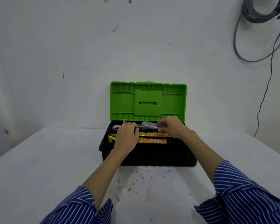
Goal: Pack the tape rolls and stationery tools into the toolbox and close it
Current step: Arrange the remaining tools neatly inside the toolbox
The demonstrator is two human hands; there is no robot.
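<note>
Head view: one frame, looking down on the surface point(39, 159).
Toolbox point(149, 156): black base, set mid-surface against the wall; green lid point(148, 101) stood open behind the base.
Left hand point(127, 136): over the toolbox's left half; fingers curled down into the tray, but whether anything is held cannot be told.
Right hand point(172, 127): over the toolbox's right rear; fingers pinched on a clear-wrapped item point(148, 126) lying across the rear compartment.
Tape roll point(116, 126): one seen, pale, in the toolbox's rear left corner.
Orange packs point(153, 137): two rows seen, in the toolbox's front middle tray.
Yellow tool point(111, 137): one, at the toolbox's left edge, partly hidden by the left hand.
Handling: the wrapped item is judged light, with slippery film; a pinch at both ends would steady it. The lid is judged stiff and light, best taken at its top edge.
Progress: packing judged nearly done; lid not yet closed.
</note>
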